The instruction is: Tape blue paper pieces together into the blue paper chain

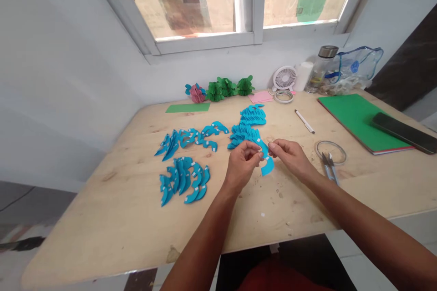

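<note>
Between my hands is a curved blue paper piece (268, 166) with small white squares stuck on it. My left hand (241, 160) pinches its left edge with thumb and fingers. My right hand (289, 158) is closed in a pinch just right of the piece's upper part; what its fingertips hold is too small to make out. Just beyond my left hand lie stacked, fanned blue paper pieces (244, 134), with another fanned stack (253, 116) behind them. More blue cutouts with white squares lie to the left, in a back group (186, 137) and a front group (184, 179).
Scissors (329, 166) and a tape roll (317, 145) lie right of my right hand, near a pen (304, 121). Farther right are a green folder (362, 120) and a dark phone (404, 131). Green paper ornaments (227, 89), a small fan (284, 78) and a bottle (319, 70) line the wall.
</note>
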Demonstrator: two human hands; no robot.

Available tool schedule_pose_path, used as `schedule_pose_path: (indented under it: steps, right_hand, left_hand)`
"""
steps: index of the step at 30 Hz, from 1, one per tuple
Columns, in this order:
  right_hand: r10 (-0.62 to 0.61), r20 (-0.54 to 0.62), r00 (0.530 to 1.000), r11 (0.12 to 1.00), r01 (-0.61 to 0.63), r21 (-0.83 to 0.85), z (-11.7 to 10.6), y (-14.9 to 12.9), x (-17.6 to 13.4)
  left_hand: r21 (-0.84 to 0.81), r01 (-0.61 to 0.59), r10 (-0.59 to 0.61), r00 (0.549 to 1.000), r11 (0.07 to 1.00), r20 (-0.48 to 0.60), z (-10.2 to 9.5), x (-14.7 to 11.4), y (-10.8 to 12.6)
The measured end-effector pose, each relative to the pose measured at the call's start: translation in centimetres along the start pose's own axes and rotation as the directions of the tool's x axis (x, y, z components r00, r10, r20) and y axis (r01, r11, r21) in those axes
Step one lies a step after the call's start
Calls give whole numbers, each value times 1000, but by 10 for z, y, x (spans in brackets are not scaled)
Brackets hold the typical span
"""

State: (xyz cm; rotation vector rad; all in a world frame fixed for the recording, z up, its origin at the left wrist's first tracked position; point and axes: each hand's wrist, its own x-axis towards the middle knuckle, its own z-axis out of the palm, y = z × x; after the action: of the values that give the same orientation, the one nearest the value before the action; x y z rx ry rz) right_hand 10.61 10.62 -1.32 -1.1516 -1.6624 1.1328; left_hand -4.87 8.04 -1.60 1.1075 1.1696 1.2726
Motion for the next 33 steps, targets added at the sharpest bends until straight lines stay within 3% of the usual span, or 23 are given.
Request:
schedule_pose_path:
  steps: [10, 17, 21, 26, 30, 33]
  right_hand:
    - [57, -109, 992, 992, -43, 122, 15, 11, 18]
    - [115, -210, 971, 981, -78, 177, 18, 16, 21]
    - [114, -224, 968, 983, -78, 165, 15, 17, 19]
    - [-101, -310, 945, 984, 48, -174, 8, 13, 13]
    - [-357, -244, 902, 873, 228, -432, 9, 11, 7]
    - [-471, -191, 861, 785, 311, -535, 11, 10, 5]
  left_hand:
    - [-107, 101, -102, 995, 989, -4, -3, 8, -9]
    - [-121, 275, -263, 959, 954, 104, 1, 3, -23]
    - [-145, 306, -295, 951, 941, 97, 0, 3, -26]
    - [-143, 244, -248, 969, 959, -6, -2, 0, -18]
    - [-141, 197, -205, 978, 970, -43, -2, -3, -11]
    - [-135, 182, -191, 980, 974, -53, -2, -4, -10]
